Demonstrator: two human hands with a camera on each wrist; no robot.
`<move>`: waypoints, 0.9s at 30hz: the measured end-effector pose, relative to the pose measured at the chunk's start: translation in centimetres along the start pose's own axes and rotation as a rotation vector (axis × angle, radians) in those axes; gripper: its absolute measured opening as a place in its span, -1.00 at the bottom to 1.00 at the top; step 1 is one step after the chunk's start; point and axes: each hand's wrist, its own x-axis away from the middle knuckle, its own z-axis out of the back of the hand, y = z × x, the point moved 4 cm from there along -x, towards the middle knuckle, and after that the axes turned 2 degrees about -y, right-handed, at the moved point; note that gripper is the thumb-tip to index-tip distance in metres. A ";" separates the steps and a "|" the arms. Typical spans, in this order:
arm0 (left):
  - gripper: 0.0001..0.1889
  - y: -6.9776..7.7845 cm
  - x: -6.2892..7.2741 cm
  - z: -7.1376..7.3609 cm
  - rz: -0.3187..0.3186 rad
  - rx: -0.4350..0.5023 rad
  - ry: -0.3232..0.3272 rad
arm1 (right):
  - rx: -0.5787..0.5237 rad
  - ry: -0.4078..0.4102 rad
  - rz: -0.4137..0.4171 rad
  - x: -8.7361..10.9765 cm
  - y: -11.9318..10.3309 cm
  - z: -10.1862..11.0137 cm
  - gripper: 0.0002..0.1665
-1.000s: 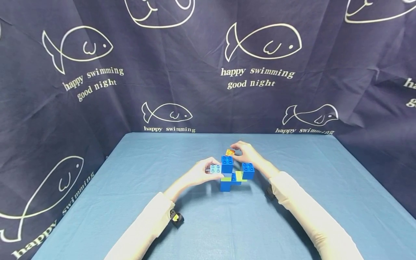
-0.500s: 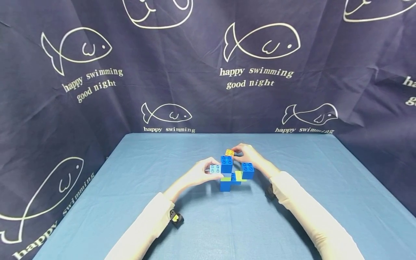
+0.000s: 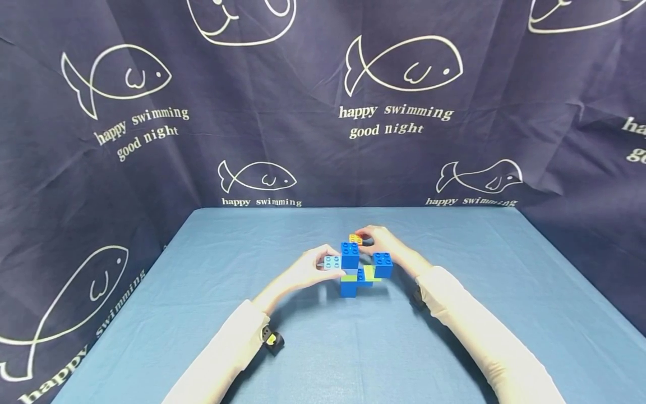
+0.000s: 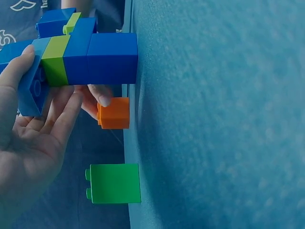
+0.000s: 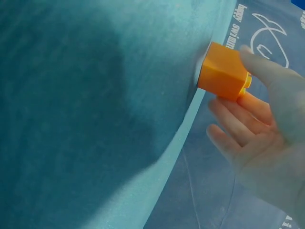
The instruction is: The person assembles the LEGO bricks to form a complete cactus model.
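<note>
My left hand (image 3: 308, 270) grips a built stack of toy building bricks by its light blue brick (image 3: 331, 262), thumb on the near side. The stack has a tall dark blue brick (image 3: 350, 256) on top, a lime green layer (image 4: 55, 59) and a blue base (image 4: 112, 58). To its right, a second dark blue brick (image 3: 383, 265) sits on a lime arm piece (image 3: 369, 272). Behind the stack, my right hand (image 3: 386, 245) pinches an orange brick (image 5: 223, 71) between thumb and fingers, low at the table surface. In the head view the stack partly hides this brick.
A green brick (image 4: 115, 184) stands on the table in the left wrist view, studs up. Blue cloth (image 3: 323, 353) covers the table. A dark curtain (image 3: 323, 146) with printed fish hangs behind and along the sides.
My right hand and the orange brick have come slightly nearer, and its fingers have closed in on the brick. The left hand and the stack stay in place. The head view has shifted slightly.
</note>
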 end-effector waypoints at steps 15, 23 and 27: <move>-0.69 0.4 0.0 0.0 -0.005 -0.005 0.005 | -0.059 -0.033 -0.035 0.1 0.0 0.1 -0.58; -0.70 -0.1 0.1 0.0 0.000 -0.001 -0.001 | -0.066 -0.043 -0.040 0.3 -0.1 0.1 -0.58; -0.68 -1.6 -0.4 -0.2 -0.003 0.001 -0.001 | -0.081 -0.022 -0.029 0.5 0.0 0.4 -0.57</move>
